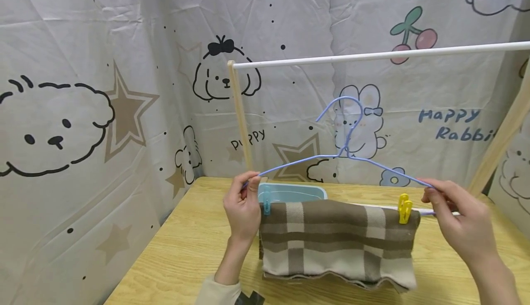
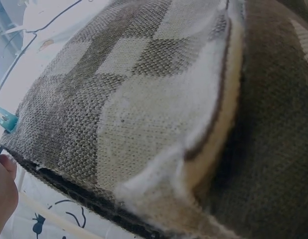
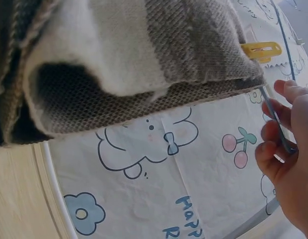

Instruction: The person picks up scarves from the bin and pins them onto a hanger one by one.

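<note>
A periwinkle-blue wire hanger (image 1: 345, 97) is held upright in the head view, its hook on top. My left hand (image 1: 244, 208) pinches its left end, and my right hand (image 1: 465, 220) grips the right end. Over its lower bar hangs a folded brown-and-cream plaid knit cloth (image 1: 335, 240). A blue clothespin (image 1: 267, 202) clips the cloth at the left, while a yellow clothespin (image 1: 405, 210) sits at its right corner. In the right wrist view, my fingers (image 3: 273, 129) curl round the hanger wire beside the cloth (image 3: 194, 45). The left wrist view is mostly cloth (image 2: 139, 109).
Behind the hanger stands a rack with a white rod (image 1: 372, 56) and wooden posts, the left post (image 1: 240, 112) and the right post (image 1: 503, 135). A light blue basin (image 1: 320, 191) on the wooden table (image 1: 165, 259) is partly hidden by the cloth. A printed curtain (image 1: 136, 33) encloses the table.
</note>
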The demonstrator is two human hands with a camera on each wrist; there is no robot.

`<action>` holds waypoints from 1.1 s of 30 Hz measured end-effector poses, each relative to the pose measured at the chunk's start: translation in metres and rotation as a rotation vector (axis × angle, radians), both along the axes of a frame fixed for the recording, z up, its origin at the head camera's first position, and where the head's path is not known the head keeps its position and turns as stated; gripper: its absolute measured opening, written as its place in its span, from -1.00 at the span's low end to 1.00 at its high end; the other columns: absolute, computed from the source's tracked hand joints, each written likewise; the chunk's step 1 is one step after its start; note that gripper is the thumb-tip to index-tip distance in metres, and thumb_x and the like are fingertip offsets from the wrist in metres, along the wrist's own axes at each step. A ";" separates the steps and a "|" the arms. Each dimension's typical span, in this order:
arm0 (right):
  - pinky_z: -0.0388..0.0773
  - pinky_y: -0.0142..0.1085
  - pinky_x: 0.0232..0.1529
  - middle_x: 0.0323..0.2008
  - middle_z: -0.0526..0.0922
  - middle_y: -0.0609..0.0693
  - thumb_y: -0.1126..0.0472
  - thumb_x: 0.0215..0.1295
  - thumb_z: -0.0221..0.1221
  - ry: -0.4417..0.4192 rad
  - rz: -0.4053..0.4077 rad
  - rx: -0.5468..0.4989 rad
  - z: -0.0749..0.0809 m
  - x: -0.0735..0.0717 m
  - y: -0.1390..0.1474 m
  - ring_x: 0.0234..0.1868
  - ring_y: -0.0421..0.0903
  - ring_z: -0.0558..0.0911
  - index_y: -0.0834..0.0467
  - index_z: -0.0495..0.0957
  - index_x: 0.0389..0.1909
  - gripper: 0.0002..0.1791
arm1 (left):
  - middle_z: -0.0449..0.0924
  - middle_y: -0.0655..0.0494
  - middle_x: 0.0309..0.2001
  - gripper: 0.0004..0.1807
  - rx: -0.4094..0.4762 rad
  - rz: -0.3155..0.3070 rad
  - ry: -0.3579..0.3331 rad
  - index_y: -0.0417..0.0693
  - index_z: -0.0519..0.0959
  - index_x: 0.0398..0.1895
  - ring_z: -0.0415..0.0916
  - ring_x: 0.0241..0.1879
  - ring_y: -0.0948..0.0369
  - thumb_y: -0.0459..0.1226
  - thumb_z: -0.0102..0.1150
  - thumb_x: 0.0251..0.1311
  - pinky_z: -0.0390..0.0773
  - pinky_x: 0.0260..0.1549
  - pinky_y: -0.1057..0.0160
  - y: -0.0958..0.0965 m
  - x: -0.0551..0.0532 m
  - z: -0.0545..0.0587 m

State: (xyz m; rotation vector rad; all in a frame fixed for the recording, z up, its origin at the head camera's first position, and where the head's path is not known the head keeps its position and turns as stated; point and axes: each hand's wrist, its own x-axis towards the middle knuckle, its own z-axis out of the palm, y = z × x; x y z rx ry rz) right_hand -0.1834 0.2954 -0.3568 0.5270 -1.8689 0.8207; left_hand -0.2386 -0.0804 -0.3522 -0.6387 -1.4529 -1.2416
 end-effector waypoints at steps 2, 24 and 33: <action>0.33 -0.75 -0.41 -0.38 0.54 -0.44 0.47 0.32 0.17 0.046 0.017 -0.026 -0.001 -0.002 0.001 -0.45 -0.55 0.41 0.44 0.66 -0.20 -0.87 | 0.29 0.05 -0.64 -0.87 -0.012 -0.027 -0.016 -0.29 0.62 -0.23 0.06 -0.62 0.40 -0.35 0.18 0.32 0.09 -0.70 0.42 0.000 -0.001 -0.001; 0.16 -0.70 -0.48 -0.39 0.57 -0.40 0.47 0.29 0.21 0.173 0.062 -0.276 0.004 0.006 0.010 -0.51 -0.46 0.31 0.63 0.59 -0.29 -0.81 | 0.58 -0.09 -0.31 -0.77 -0.034 -0.166 -0.478 -0.12 0.59 0.05 0.58 -0.41 0.21 -0.26 0.07 0.45 0.65 -0.39 0.28 -0.034 -0.018 -0.006; 0.16 -0.69 -0.48 -0.31 0.59 -0.49 0.48 0.32 0.18 0.112 -0.040 -0.283 0.005 0.008 0.016 -0.51 -0.47 0.29 0.59 0.59 -0.18 -0.81 | 0.54 -0.08 -0.02 -0.57 -0.007 -0.093 -0.727 -0.09 0.49 0.21 0.52 -0.11 0.12 -0.09 0.17 0.38 0.62 -0.28 0.36 -0.060 -0.074 -0.045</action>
